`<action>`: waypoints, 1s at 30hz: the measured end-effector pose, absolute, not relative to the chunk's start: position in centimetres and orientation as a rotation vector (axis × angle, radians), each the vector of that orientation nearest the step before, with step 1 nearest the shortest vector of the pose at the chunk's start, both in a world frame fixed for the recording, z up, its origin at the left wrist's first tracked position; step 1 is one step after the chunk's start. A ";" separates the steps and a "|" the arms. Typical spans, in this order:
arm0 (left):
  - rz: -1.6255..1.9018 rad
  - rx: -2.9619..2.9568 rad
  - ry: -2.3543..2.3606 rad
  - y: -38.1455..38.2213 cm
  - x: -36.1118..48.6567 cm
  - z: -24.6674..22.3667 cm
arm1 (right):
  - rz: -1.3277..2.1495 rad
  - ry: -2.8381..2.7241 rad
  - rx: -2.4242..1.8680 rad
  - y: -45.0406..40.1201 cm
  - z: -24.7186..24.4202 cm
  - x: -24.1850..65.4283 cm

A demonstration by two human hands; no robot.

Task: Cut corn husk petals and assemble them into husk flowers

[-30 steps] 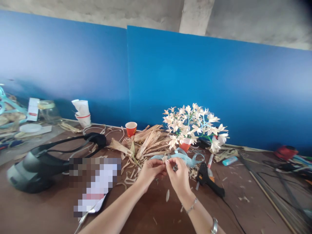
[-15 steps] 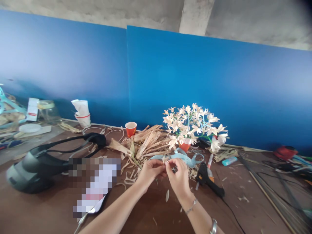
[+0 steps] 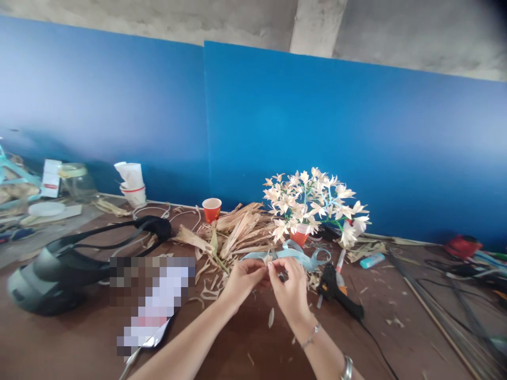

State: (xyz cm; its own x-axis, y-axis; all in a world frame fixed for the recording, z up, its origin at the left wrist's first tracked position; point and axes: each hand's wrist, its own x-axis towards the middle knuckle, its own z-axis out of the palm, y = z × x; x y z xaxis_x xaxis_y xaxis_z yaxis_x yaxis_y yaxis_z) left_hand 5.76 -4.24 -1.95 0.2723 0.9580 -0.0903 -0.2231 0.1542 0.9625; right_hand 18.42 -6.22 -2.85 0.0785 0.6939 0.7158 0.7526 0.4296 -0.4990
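Observation:
Both my hands meet low in the middle, over the brown table. My left hand (image 3: 244, 281) is closed, thumb and fingers pinching a small pale corn-husk flower (image 3: 268, 259), mostly covered by the fingers. My right hand (image 3: 290, 285), with a bracelet and a bangle on its wrist, pinches the same piece from the other side. Just beyond them lie a light-blue ribbon (image 3: 303, 257) and a heap of dried corn husks (image 3: 241, 227). Behind, husk flowers on green and blue stems (image 3: 315, 203) stand in an orange paper cup (image 3: 299, 237).
A black hot glue gun (image 3: 336, 295) lies right of my hands, its cord running forward. To the left are a phone (image 3: 160, 333) and a black-and-grey headset (image 3: 47, 285). An orange cup (image 3: 212, 210) stands at the back; a light-blue tube (image 3: 372, 260) rests further right. Husk scraps dot the table.
Almost nothing differs. My fingers have shifted very slightly around the husk flower, and a little more of it shows above the fingertips.

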 end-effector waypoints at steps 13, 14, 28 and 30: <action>1.022 1.054 0.924 -3.9 5.7 -2.5 | -0.004 -1.698 -1.256 -6.4 -2.7 18.8; 1.018 1.053 0.927 -3.9 5.7 -2.5 | 0.002 -1.697 -1.255 -6.5 -2.7 18.8; 1.019 1.032 0.918 -4.0 5.7 -2.3 | -0.067 -1.658 -1.270 -6.5 -2.8 18.5; 1.018 1.028 0.916 -4.0 5.7 -2.3 | -0.045 -1.657 -1.276 -6.5 -2.8 18.5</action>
